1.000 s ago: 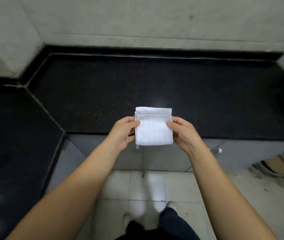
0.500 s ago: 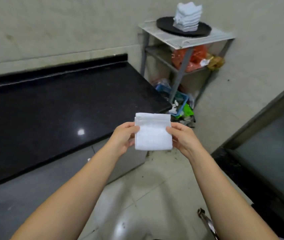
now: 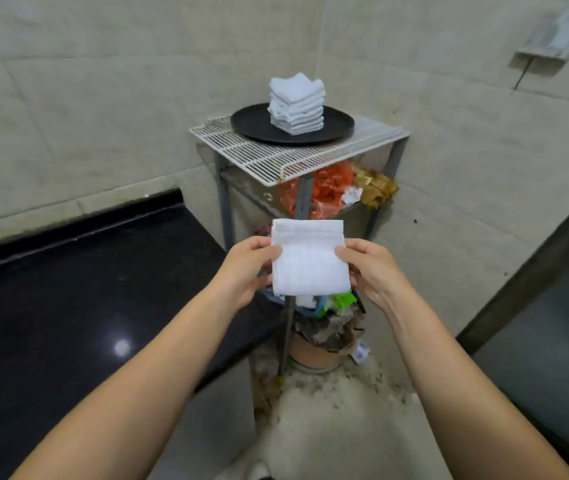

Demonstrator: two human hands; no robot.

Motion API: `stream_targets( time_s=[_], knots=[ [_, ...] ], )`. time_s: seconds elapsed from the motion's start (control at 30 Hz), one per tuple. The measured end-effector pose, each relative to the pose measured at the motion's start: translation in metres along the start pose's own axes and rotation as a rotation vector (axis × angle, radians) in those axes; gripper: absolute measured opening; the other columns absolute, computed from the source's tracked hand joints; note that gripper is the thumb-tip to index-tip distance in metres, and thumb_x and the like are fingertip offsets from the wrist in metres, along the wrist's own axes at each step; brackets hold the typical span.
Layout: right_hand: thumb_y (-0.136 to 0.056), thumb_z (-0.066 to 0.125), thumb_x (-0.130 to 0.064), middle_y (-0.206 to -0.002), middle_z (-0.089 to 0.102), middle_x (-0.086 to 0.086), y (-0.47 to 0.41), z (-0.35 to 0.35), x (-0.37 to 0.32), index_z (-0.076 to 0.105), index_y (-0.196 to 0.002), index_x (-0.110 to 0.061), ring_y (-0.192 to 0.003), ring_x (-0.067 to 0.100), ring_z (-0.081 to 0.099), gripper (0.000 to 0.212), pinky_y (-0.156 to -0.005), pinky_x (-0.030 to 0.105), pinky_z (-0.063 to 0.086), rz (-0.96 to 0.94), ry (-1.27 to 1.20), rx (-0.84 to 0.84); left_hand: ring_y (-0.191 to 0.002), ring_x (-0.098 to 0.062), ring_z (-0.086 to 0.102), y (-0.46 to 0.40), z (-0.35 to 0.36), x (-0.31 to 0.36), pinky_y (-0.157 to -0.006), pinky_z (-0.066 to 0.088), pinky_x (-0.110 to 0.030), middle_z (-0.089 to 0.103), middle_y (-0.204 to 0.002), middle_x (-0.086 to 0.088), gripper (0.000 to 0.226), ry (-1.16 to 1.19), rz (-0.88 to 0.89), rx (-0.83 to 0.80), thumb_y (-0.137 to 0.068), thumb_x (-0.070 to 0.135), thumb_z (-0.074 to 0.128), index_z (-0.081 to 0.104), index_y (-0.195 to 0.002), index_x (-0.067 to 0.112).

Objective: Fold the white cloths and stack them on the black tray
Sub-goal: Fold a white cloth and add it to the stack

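Pale tiled walls meet in a corner where a grey metal rack [image 3: 222, 202] stands, topped by a white wire shelf [image 3: 262, 157]. On that shelf sits the round black tray [image 3: 252, 124], and on the tray rests a stack of folded white cloths [image 3: 297, 103], its layers slightly fanned at the corners. Half a second ago the rack sat high and to the right of the view; it is now near the middle and looms larger, and the black tabletop [image 3: 68, 289] that filled the view a second ago has slid off to the left.

Both hands hold one more folded white cloth [image 3: 311, 259] in the air in front of the rack's leg, well below the tray and apart from it. The left hand [image 3: 246, 268] pinches the cloth's left edge with thumb on top and fingers curled beneath; the right hand [image 3: 371, 268] pinches the right edge the same way. The grip and the cloth's square shape match the earlier frames.

Orange plastic bags [image 3: 324, 188] and something crumpled and golden [image 3: 376, 185], possibly foil or paper, fill the rack's lower level.
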State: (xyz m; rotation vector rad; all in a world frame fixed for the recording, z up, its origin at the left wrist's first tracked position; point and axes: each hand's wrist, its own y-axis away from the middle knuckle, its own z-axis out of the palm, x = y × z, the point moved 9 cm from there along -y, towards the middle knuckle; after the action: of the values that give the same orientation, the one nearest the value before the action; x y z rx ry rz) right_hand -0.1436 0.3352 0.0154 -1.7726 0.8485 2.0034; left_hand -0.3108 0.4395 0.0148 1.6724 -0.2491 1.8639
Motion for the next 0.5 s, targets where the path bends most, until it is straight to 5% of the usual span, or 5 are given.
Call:
stream_targets(
  time_s=[0.27,0.5],
  knots=[
    [-0.090,0.060,-0.008,-0.080,0.069,0.002,-0.144,-0.008,-0.126,0.064,-0.087,-0.013,-0.070,0.018,0.062,0.008,-0.060,0.027,0.051,-0.144,0.025,-0.021,-0.070,-0.018,0.055,-0.130,0.052,0.133,-0.061,0.044,-0.031,0.060,-0.082,-0.006,0.013,-0.066,0.195,-0.043,-0.090,0.005,0.055,0.056,-0.079,0.013],
    [-0.092,0.057,-0.007,-0.083,0.065,0.002,-0.300,0.018,-0.246,0.061,-0.085,-0.015,-0.069,0.013,0.061,0.011,-0.064,0.028,0.049,-0.310,0.172,-0.200,-0.057,-0.010,0.056,-0.257,0.070,0.235,-0.058,0.050,-0.028,0.057,-0.077,-0.003,0.009,-0.059,0.341,0.118,-0.092,0.008,0.055,0.053,-0.085,0.014]
  ],
)
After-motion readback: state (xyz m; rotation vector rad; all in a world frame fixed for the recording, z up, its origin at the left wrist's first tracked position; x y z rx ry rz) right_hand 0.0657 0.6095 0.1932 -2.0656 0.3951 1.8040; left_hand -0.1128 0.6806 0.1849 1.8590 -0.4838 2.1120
